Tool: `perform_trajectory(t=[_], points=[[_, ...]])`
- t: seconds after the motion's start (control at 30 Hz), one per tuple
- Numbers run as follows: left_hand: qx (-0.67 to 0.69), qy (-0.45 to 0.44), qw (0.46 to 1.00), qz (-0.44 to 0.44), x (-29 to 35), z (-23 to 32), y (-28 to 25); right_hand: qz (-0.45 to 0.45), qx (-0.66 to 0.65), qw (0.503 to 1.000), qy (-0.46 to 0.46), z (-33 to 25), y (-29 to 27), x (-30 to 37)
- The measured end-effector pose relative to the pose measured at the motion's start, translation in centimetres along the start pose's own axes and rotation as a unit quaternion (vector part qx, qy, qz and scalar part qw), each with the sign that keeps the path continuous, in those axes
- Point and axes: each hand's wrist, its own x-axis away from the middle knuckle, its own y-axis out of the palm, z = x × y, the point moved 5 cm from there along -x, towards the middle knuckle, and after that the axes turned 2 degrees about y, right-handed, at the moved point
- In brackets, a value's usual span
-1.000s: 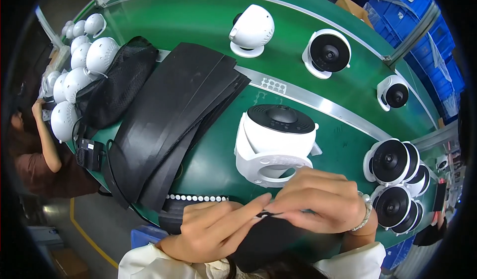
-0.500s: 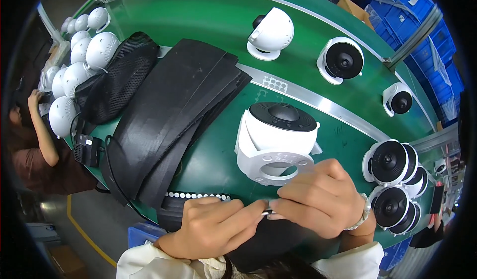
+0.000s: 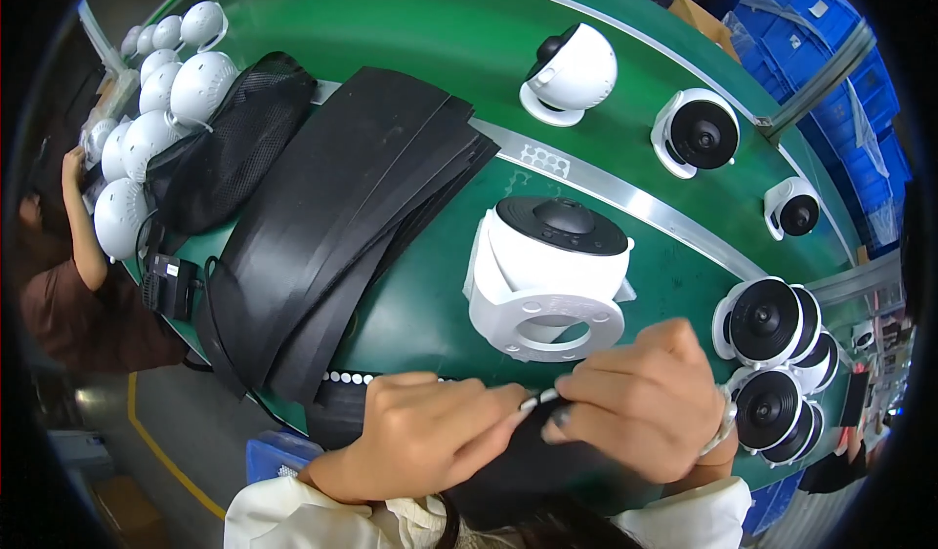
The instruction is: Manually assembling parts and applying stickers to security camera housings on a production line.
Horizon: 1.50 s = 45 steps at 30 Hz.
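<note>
Both of my hands meet near the front of the green table. My left hand (image 3: 430, 434) pinches one end of a small black piece with white on it (image 3: 540, 399). My right hand (image 3: 640, 402), a pale band at its wrist, has fingers curled at the other end; motion blurs its fingertips. Just beyond them stands a white round device (image 3: 547, 261) with a black disc on top. Its ring-shaped base (image 3: 498, 329) faces toward me, near my right hand. Left of my left hand, a row of white round dots (image 3: 342, 378) is partly covered.
Overlapping black sheets (image 3: 332, 197) and a black mesh bag (image 3: 239, 148) fill the left side. Similar devices (image 3: 703, 134) stand on the far green strip; more cluster at right (image 3: 767, 319). White domes (image 3: 147, 144) line the far left, beside another person's arm (image 3: 86, 236).
My hands have drawn slightly apart, showing more of the small black piece between them. On the far strip the white devices have shifted right.
</note>
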Motion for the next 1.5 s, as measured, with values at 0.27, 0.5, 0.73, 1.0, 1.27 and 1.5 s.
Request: perform_trajectory(t=[0.27,0.5,0.73,1.0,1.27,1.5], points=[[0.145,-0.199,0.955,-0.163,0.9,-2.0,3.5,0.155,-0.201,0.938,0.236,4.0,-1.1,0.8],[0.367,-0.127,0.921,-0.02,0.2,-1.2,2.8,0.118,-0.108,0.958,0.238,4.0,0.9,0.2],[0.34,-0.103,0.934,-0.033,-0.1,-0.9,2.4,0.084,-0.128,0.956,0.249,4.5,0.9,0.2],[0.333,-0.116,0.935,-0.034,0.0,-0.6,2.5,0.092,-0.124,0.957,0.246,4.6,1.0,0.3],[0.318,-0.092,0.943,-0.032,-0.2,-0.6,2.5,0.093,-0.106,0.96,0.241,4.7,1.1,0.2],[0.315,-0.092,0.944,-0.038,-0.1,-0.4,2.6,0.097,-0.092,0.962,0.237,4.5,0.9,0.2]])
